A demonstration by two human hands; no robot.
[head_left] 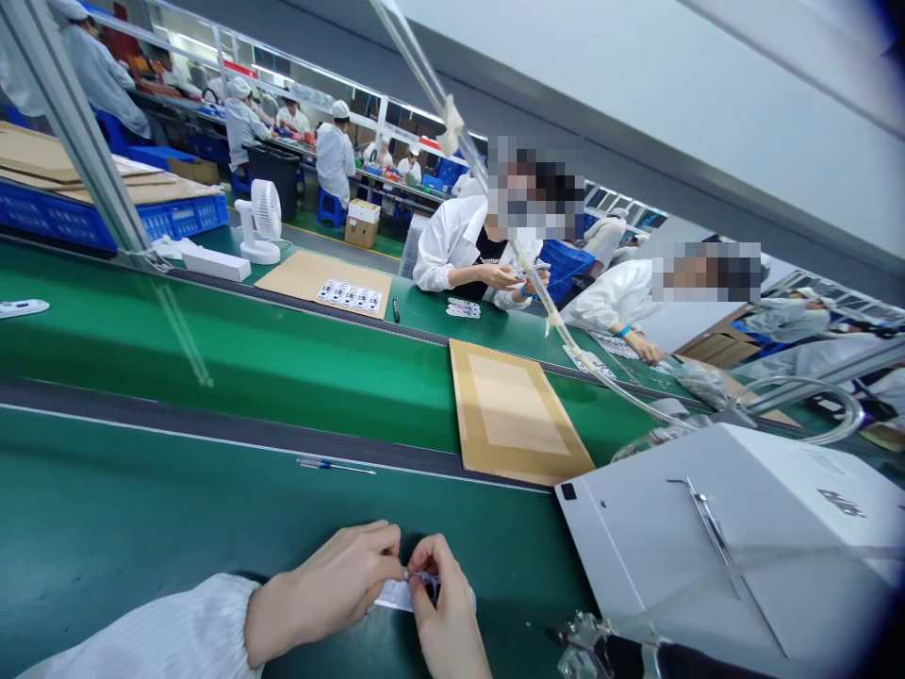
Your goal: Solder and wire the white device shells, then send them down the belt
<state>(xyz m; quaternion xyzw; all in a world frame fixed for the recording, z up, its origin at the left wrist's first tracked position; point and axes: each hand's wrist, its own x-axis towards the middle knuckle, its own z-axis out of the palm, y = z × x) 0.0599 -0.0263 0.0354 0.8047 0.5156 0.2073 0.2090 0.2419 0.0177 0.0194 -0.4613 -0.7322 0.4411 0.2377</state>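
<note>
First inspector: Head view. State the location of the workpiece.

Second inspector: The white piece (394, 597) is low in the view, at the near bench (141, 509), between the two hands. Its left part shows under the left hand (346, 577); its right end shows just past the right hand (447, 604).

First: Condition of the right grip?

Second: Closed around the piece. The thumb lies across its near face, and the bent fingers are at its far side, leaving only a narrow gap in which a dark part of the piece shows.

First: And the left?

Second: Fingers curled and drawn together, tips at the upper edge of the piece, close beside the right fingertips. Whether they pinch the piece itself or some small part on it, I cannot tell; the fingers hide the contact.

First: Surroundings?

Second: A screwdriver (336, 466) lies on the bench beyond the hands, near the belt (212, 349). A cardboard sheet (519, 415) lies across the belt, its near edge reaching the bench. A white housing (629, 538) stands to the right, well apart from the grip. A white sleeve (162, 630) covers the left forearm.
</note>
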